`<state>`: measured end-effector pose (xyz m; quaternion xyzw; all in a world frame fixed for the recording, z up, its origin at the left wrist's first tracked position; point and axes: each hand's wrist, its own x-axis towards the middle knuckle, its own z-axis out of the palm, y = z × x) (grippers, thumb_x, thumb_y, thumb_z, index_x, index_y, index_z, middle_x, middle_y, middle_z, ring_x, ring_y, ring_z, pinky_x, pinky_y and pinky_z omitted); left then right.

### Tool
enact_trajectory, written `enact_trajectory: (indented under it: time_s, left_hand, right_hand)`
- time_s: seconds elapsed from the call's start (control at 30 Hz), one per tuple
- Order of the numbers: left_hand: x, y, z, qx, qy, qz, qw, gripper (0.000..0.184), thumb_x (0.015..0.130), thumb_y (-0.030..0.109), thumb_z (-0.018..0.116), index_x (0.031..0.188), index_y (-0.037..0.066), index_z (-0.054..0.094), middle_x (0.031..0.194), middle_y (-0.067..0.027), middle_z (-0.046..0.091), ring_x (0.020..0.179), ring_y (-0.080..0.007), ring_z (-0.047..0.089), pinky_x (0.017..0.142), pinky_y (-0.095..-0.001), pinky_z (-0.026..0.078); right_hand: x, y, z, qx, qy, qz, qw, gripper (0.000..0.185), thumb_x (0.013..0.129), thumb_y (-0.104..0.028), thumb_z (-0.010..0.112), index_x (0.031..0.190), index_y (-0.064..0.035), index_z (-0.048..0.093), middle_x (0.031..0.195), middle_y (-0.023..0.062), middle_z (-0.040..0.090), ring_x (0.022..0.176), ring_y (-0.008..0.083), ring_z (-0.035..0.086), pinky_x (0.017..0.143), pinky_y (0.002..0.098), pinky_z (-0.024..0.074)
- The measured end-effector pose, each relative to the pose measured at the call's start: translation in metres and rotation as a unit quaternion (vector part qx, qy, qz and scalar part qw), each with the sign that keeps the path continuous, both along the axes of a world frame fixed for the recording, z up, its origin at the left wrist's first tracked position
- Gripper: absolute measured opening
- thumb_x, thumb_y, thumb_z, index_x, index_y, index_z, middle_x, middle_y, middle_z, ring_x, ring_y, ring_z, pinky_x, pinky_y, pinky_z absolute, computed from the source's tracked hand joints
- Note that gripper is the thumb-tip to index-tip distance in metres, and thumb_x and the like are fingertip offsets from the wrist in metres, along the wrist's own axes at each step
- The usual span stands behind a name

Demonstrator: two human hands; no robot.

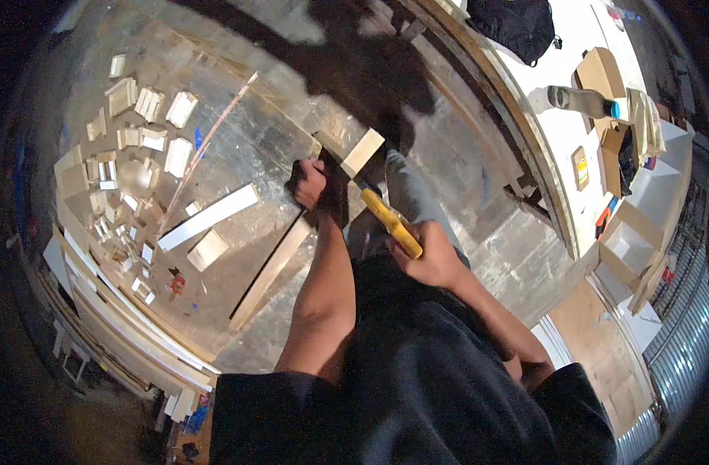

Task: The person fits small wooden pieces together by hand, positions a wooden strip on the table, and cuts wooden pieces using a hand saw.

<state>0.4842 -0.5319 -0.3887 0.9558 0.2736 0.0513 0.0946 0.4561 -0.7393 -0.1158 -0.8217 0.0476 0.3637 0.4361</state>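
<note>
My left hand point(313, 186) is closed over a long wooden board point(273, 271) that slants from the floor at lower left up beneath it. A pale wooden end point(363, 152) shows just beyond the hand, seemingly in line with that board; the join is hidden. My right hand point(432, 256) grips the yellow handle of what looks like a hand saw point(392, 221). Its front end points toward the pale wood, near my left hand. The blade is dark and hard to make out, and whether it touches the wood I cannot tell.
On the floor at left lie many wood offcuts point(149, 105), a white strip point(211, 217), a flat block point(208, 249) and a thin stick point(215, 132). Long planks point(130, 310) edge the lower left. A white-topped table at right carries a bottle point(579, 101) and a black bag point(517, 27).
</note>
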Motion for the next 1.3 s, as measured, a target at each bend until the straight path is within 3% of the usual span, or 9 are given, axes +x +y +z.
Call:
enact_trajectory:
  time_s: [0.1, 0.17, 0.2, 0.3, 0.6, 0.67, 0.8, 1.23, 1.3]
  left_hand:
    - [0.0, 0.008, -0.031, 0.133, -0.127, -0.015, 0.983, 0.015, 0.091, 0.034, 0.06, 0.085, 0.021, 0.059, 0.055, -0.0105, 0.056, 0.05, -0.0356, 0.062, 0.042, -0.0498, 0.046]
    - [-0.003, -0.001, -0.024, 0.121, -0.052, 0.027, 0.991, 0.018, 0.091, 0.036, 0.06, 0.082, 0.02, 0.057, 0.055, -0.0099, 0.056, 0.05, -0.0349, 0.062, 0.042, -0.0505, 0.046]
    - [0.001, 0.003, -0.025, 0.119, -0.045, 0.012, 0.992, 0.019, 0.091, 0.035, 0.06, 0.082, 0.02, 0.056, 0.054, -0.0096, 0.056, 0.049, -0.0347, 0.062, 0.043, -0.0502, 0.046]
    - [-0.002, 0.003, -0.016, 0.124, -0.087, -0.019, 0.988, 0.02, 0.093, 0.033, 0.059, 0.08, 0.019, 0.055, 0.054, -0.0087, 0.056, 0.049, -0.0337, 0.062, 0.045, -0.0492, 0.047]
    - [0.001, 0.011, -0.035, 0.115, -0.079, -0.015, 0.99, 0.022, 0.092, 0.038, 0.062, 0.082, 0.019, 0.056, 0.052, -0.0091, 0.057, 0.044, -0.0335, 0.06, 0.039, -0.0468, 0.045]
    - [-0.001, 0.004, -0.022, 0.096, -0.004, 0.016, 0.995, 0.022, 0.092, 0.037, 0.061, 0.081, 0.019, 0.056, 0.052, -0.0101, 0.057, 0.044, -0.0349, 0.06, 0.039, -0.0473, 0.045]
    - [0.007, -0.004, -0.003, 0.092, -0.091, 0.005, 0.992, 0.022, 0.094, 0.036, 0.06, 0.081, 0.018, 0.056, 0.052, -0.01, 0.057, 0.044, -0.0345, 0.06, 0.039, -0.0475, 0.045]
    - [-0.001, 0.009, -0.028, 0.129, -0.042, -0.034, 0.99, 0.017, 0.092, 0.034, 0.06, 0.082, 0.02, 0.058, 0.054, -0.0077, 0.059, 0.046, -0.0329, 0.062, 0.041, -0.0489, 0.047]
    - [0.002, 0.004, -0.022, 0.128, -0.062, -0.007, 0.99, 0.018, 0.092, 0.033, 0.059, 0.081, 0.02, 0.056, 0.055, -0.0072, 0.06, 0.047, -0.033, 0.063, 0.04, -0.0484, 0.047]
  right_hand:
    - [0.007, -0.007, 0.02, 0.029, 0.002, -0.004, 1.0, 0.026, 0.087, -0.021, 0.073, 0.087, 0.0046, 0.066, 0.059, 0.0156, 0.051, 0.054, 0.0186, 0.052, 0.055, 0.0364, 0.0425]
    - [0.005, -0.019, 0.045, 0.026, 0.072, -0.015, 0.997, 0.029, 0.084, -0.026, 0.07, 0.087, 0.0025, 0.065, 0.067, 0.0251, 0.057, 0.062, 0.044, 0.058, 0.061, 0.047, 0.0471]
    - [0.001, -0.022, 0.035, 0.063, 0.067, -0.025, 0.995, 0.03, 0.083, -0.026, 0.071, 0.086, 0.0021, 0.065, 0.068, 0.0257, 0.058, 0.064, 0.0443, 0.06, 0.061, 0.0479, 0.0466]
    - [-0.009, -0.005, -0.042, -0.04, 0.008, 0.008, 0.999, 0.029, 0.082, -0.026, 0.071, 0.086, 0.0019, 0.065, 0.07, 0.0262, 0.06, 0.067, 0.0441, 0.063, 0.062, 0.0483, 0.0476]
    - [0.008, -0.014, -0.01, 0.053, 0.052, -0.012, 0.997, 0.021, 0.081, -0.018, 0.07, 0.093, -0.0012, 0.068, 0.069, 0.0227, 0.061, 0.067, 0.0388, 0.065, 0.063, 0.0443, 0.0501]
    - [0.015, -0.002, -0.042, -0.004, 0.023, 0.015, 1.0, 0.021, 0.087, -0.016, 0.07, 0.082, 0.0024, 0.06, 0.061, 0.0118, 0.051, 0.057, 0.0157, 0.048, 0.054, 0.0371, 0.0405]
    - [0.001, -0.017, 0.012, 0.046, 0.0, 0.004, 0.999, 0.019, 0.088, -0.015, 0.068, 0.084, 0.0025, 0.061, 0.063, 0.0114, 0.048, 0.057, 0.0171, 0.046, 0.055, 0.0371, 0.041]
    - [-0.015, -0.027, -0.02, 0.095, 0.006, -0.051, 0.994, 0.033, 0.086, -0.023, 0.069, 0.075, 0.0054, 0.058, 0.061, 0.0207, 0.053, 0.053, 0.0266, 0.052, 0.056, 0.0419, 0.0439]
    - [-0.011, -0.012, -0.056, -0.04, -0.069, -0.008, 0.997, 0.032, 0.087, -0.023, 0.07, 0.073, 0.004, 0.058, 0.059, 0.0195, 0.051, 0.051, 0.0258, 0.051, 0.055, 0.0407, 0.0426]
